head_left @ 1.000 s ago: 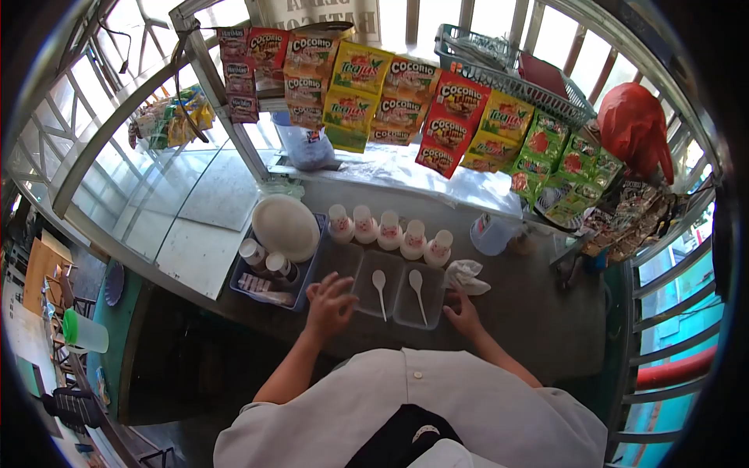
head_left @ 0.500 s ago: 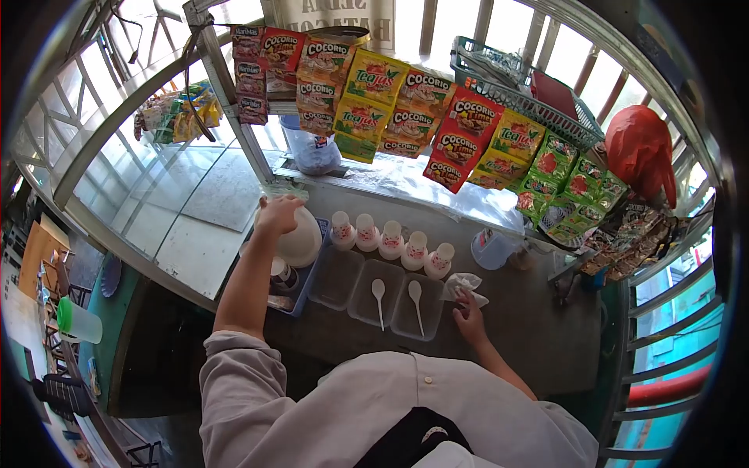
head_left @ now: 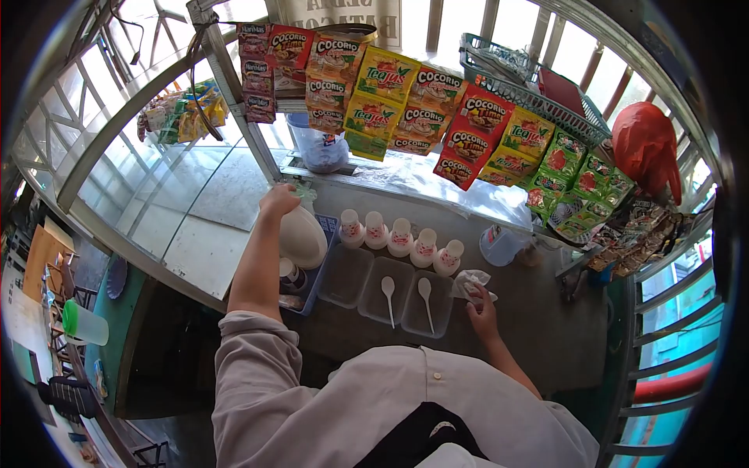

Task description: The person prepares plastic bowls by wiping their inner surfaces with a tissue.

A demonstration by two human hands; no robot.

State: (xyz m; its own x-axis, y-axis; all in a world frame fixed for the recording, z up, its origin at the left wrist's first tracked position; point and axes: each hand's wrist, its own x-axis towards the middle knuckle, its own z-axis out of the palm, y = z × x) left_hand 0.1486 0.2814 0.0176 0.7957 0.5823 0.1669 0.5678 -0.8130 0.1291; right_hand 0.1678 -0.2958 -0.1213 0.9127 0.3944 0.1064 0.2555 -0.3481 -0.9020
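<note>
My left hand (head_left: pixel 279 201) reaches to the far end of a blue basket (head_left: pixel 310 292), its fingers curled over at a clear plastic bag (head_left: pixel 304 195). Just beneath it a white round plate-like thing (head_left: pixel 303 240) stands tilted; what the fingertips grip is hidden. Pinched in my right hand (head_left: pixel 481 308) is a crumpled white plastic wrapper (head_left: pixel 470 282) at the counter's right. Between the hands lie three clear plastic containers (head_left: pixel 343 277); a white spoon (head_left: pixel 388 292) is in the middle one and another white spoon (head_left: pixel 424 295) in the right one.
Several stacks of printed paper cups (head_left: pixel 400 238) stand behind the containers. A clear plastic tub (head_left: pixel 499 246) is at the right. Strips of drink sachets (head_left: pixel 421 105) hang across the front, beside a green basket (head_left: pixel 538 97). A metal frame post (head_left: pixel 246 117) rises near my left arm.
The white round thing has tipped to a steeper angle, and my left hand has shifted toward its far edge. My right hand has closed further around the wrapper. The whole view has shifted slightly.
</note>
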